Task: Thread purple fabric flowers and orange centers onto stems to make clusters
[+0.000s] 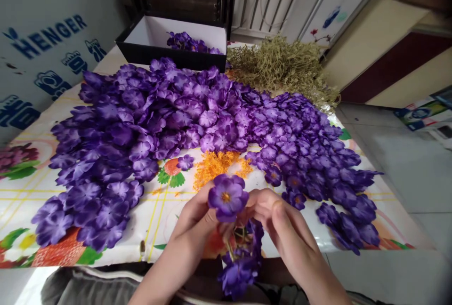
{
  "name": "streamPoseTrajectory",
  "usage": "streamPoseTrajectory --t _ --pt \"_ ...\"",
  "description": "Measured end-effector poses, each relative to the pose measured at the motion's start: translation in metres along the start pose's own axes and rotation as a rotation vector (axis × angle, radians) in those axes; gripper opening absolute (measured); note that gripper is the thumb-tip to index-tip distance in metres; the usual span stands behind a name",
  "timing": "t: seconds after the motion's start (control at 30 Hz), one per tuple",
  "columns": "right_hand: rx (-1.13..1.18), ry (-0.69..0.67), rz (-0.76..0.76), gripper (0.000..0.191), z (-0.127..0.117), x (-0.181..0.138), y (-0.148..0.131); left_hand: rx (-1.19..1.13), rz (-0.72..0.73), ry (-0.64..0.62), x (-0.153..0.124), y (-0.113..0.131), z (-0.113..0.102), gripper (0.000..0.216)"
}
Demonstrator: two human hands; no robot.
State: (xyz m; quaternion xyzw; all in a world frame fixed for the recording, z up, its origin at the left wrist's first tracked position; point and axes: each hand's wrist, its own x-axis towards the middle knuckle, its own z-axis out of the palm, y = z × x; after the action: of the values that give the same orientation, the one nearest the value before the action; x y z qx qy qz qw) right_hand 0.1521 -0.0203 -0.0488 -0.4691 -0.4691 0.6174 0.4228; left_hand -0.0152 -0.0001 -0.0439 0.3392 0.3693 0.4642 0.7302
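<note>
Near edge of the bench (116, 244): left hand (192, 225) and right hand (282, 222) close together, fingers (273, 201) of both pinching 1 purple cloth blossom (228, 196) with an orange centre, face up, at the top of a flower stem (240, 258). Stem hanging down off the bench edge toward the lap, already dressed with several purple blooms, exact number too bunched to count. Seemingly midway through assembly: 1 stem in hand partly filled, this blossom apparently just seated or being seated. Behind the hands, 1 small heap of orange centres (217, 164), and beyond it a broad arc of loose purple petals (165, 116) sweeping from near left to near right, far too many to count, well over 100 by the look. Far side, 1 black box (141, 51) with a white interior holding a small cluster of purple blooms, and to its right 1 pile of dry green stems (282, 67). Judging by the heaps left against the few pieces in the box, most of the work undone. Fruit-patterned oilcloth over the bench; printed board (42, 51) with blue lettering leaning at far left
</note>
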Motion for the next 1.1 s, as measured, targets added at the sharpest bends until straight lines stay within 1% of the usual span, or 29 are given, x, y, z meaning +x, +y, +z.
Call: streamPoseTrajectory --t 0.03,0.1,0.17,0.23,0.27,0.37,0.47,0.5,0.57,0.63,0.7,0.8,0.87,0.9,0.97,1.03,1.1 --pt "-0.046 -0.017 -0.006 0.041 0.0 -0.001 -0.001 -0.065 0.0 0.024 0.001 -0.002 0.0 0.025" --pt "-0.118 -0.057 -0.003 0.039 0.0 -0.003 -0.008 -0.153 -0.026 0.013 0.002 -0.004 0.001 0.03" --pt "-0.116 -0.103 0.028 0.029 0.002 -0.005 -0.017 -0.182 -0.061 -0.019 0.002 -0.004 0.001 0.034" --pt "-0.045 -0.148 0.102 0.015 0.003 -0.008 -0.024 -0.17 -0.079 -0.035 0.002 -0.002 0.002 0.036" --pt "0.005 -0.168 0.136 0.012 0.003 -0.009 -0.027 -0.153 -0.085 -0.041 0.001 0.0 0.002 0.036" --pt "0.141 -0.198 0.178 0.013 0.002 -0.013 -0.027 -0.121 -0.136 -0.073 -0.003 0.006 0.003 0.036" --pt "0.177 -0.192 0.199 0.01 0.0 -0.017 -0.023 -0.164 -0.171 -0.08 -0.007 0.01 0.002 0.033" --pt "0.186 -0.193 0.208 0.011 0.0 -0.019 -0.022 -0.186 -0.16 -0.055 -0.009 0.01 0.001 0.033" --pt "0.236 -0.209 0.223 0.017 0.001 -0.02 -0.02 -0.231 -0.112 0.032 -0.011 0.009 0.0 0.031" --pt "0.3 -0.235 0.219 0.025 0.003 -0.019 -0.018 -0.266 -0.053 0.137 -0.011 0.008 0.001 0.028" --pt "0.335 -0.251 0.203 0.03 0.005 -0.018 -0.016 -0.265 -0.014 0.2 -0.011 0.008 0.002 0.027" --pt "0.325 -0.24 0.191 0.027 0.005 -0.017 -0.016 -0.186 0.041 0.258 -0.011 0.008 0.003 0.029" --pt "0.279 -0.234 0.19 0.021 0.002 -0.016 -0.018 -0.065 0.062 0.281 -0.012 0.01 0.002 0.031" --pt "0.242 -0.23 0.186 0.018 0.001 -0.015 -0.019 0.016 0.06 0.278 -0.013 0.011 0.001 0.032" --pt "0.153 -0.207 0.172 0.015 -0.001 -0.015 -0.021 0.18 0.021 0.218 -0.015 0.015 -0.001 0.032" --pt "0.125 -0.173 0.162 0.018 -0.001 -0.013 -0.021 0.285 0.008 0.095 -0.016 0.017 -0.004 0.032" --pt "0.195 -0.153 0.161 0.022 0.0 -0.012 -0.021 0.329 0.046 -0.042 -0.015 0.018 -0.006 0.034"
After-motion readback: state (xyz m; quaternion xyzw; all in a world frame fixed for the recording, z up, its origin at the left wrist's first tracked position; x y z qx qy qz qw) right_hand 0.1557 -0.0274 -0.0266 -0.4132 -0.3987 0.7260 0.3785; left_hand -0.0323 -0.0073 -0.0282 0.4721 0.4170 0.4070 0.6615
